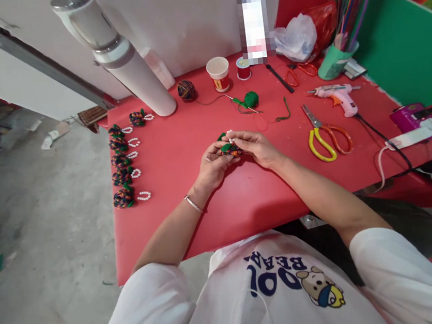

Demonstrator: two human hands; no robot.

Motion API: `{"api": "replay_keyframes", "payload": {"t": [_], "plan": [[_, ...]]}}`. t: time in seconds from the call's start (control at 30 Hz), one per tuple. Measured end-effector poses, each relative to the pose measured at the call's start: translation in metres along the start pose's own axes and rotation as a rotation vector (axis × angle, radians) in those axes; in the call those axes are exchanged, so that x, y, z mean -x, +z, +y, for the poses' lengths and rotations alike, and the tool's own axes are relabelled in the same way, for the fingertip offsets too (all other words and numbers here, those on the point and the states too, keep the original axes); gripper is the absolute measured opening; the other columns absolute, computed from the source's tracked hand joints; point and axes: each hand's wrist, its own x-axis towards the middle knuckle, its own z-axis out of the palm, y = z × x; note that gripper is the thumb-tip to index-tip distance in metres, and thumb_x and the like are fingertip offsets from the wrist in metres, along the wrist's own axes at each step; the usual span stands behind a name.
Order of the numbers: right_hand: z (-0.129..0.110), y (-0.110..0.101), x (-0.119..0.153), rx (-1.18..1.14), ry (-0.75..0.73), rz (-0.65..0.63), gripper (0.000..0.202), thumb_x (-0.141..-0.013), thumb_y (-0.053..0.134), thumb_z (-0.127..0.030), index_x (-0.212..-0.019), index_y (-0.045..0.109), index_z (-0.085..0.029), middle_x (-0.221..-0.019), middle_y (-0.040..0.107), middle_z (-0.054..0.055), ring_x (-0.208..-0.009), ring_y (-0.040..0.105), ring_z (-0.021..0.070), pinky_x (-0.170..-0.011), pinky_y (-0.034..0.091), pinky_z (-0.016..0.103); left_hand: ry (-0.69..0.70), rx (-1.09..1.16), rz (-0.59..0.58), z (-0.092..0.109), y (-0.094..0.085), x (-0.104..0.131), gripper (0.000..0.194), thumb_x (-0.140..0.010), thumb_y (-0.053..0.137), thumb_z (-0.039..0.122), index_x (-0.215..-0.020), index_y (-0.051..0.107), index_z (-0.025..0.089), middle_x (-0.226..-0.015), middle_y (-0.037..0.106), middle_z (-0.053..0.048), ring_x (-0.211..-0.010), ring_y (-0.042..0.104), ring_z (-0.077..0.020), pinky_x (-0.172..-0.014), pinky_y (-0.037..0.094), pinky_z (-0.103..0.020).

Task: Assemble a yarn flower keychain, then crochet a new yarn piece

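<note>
A small multicoloured yarn piece with green leaf-like parts and white beads is held between both hands near the middle of the red table. My left hand grips it from the left, fingers wrapped round its side. Fingers of my right hand pinch at its upper right, by the white beads. Just beyond lie a green yarn ball and a thin needle or hook. Along the table's left edge, several similar yarn pieces with white bead loops stand in a column.
A tall white flask, dark yarn ball, paper cup and thread spool stand at the back. Rightward are scissors, a glue gun, a green cup of sticks and a power strip with cables.
</note>
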Motion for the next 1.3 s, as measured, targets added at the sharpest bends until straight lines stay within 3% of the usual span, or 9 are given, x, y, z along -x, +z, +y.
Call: {"api": "replay_keyframes", "payload": {"t": [0.27,0.37,0.6,0.77,0.97,1.13,1.3], "plan": [[-0.02,-0.009,0.005,0.46,-0.205,-0.05,0.025,-0.08,0.081,-0.038,-0.103,0.085,-0.028,-0.112,0.078,0.003,-0.103,0.072,0.02,-0.095,0.058,0.036,0.073,-0.131,0.024,-0.011,-0.001,-0.001,0.049,-0.065,0.101,0.035,-0.101,0.071,0.02,-0.092,0.076,-0.001,-0.078,0.075,-0.0147,-0.074,0.068,-0.032],[-0.021,-0.013,0.003,0.578,-0.24,-0.018,0.022,-0.083,0.078,-0.038,-0.1,0.085,-0.027,-0.107,0.078,0.004,-0.097,0.072,0.0189,-0.09,0.058,0.035,0.115,-0.214,0.059,-0.014,-0.003,-0.002,0.049,-0.068,0.099,0.037,-0.105,0.072,0.018,-0.092,0.077,-0.002,-0.075,0.074,-0.0142,-0.071,0.067,-0.03],[-0.004,-0.011,-0.003,0.643,-0.193,0.143,0.028,-0.085,0.077,-0.048,-0.097,0.085,-0.024,-0.099,0.081,0.005,-0.09,0.073,0.0199,-0.085,0.059,0.035,0.171,-0.399,0.066,-0.021,-0.007,-0.005,0.058,-0.069,0.097,0.032,-0.119,0.071,0.018,-0.111,0.079,-0.008,-0.101,0.077,-0.0211,-0.093,0.065,-0.036],[-0.001,-0.007,-0.002,0.675,-0.245,0.227,0.027,-0.084,0.077,-0.049,-0.091,0.084,-0.024,-0.1,0.081,0.005,-0.092,0.073,0.0208,-0.09,0.059,0.037,0.193,-0.457,0.042,-0.027,-0.007,-0.004,0.066,-0.072,0.093,0.03,-0.13,0.064,0.018,-0.119,0.077,-0.011,-0.11,0.076,-0.0249,-0.095,0.064,-0.037],[0.002,-0.012,-0.007,0.524,-0.139,0.253,0.032,-0.082,0.078,-0.055,-0.092,0.084,-0.025,-0.094,0.082,0.004,-0.09,0.074,0.022,-0.092,0.059,0.04,0.191,-0.492,0.035,-0.027,-0.005,-0.002,0.063,-0.073,0.086,0.018,-0.132,0.063,0.018,-0.108,0.079,-0.008,-0.094,0.078,-0.0194,-0.09,0.064,-0.033],[0.003,-0.013,-0.006,0.692,-0.267,0.227,0.024,-0.084,0.08,-0.049,-0.091,0.085,-0.026,-0.1,0.08,0.005,-0.093,0.073,0.0213,-0.093,0.058,0.04,0.209,-0.473,0.059,-0.024,-0.003,-0.002,0.063,-0.07,0.085,0.015,-0.131,0.066,0.018,-0.107,0.078,-0.007,-0.093,0.076,-0.018,-0.086,0.061,-0.03],[0.002,-0.012,-0.003,0.728,-0.312,0.169,0.021,-0.087,0.08,-0.047,-0.094,0.086,-0.029,-0.1,0.078,0.004,-0.092,0.07,0.0197,-0.089,0.059,0.038,0.208,-0.479,0.095,-0.02,-0.002,-0.003,0.054,-0.069,0.086,0.017,-0.121,0.071,0.019,-0.116,0.076,-0.008,-0.106,0.073,-0.0195,-0.091,0.059,-0.029]]}}
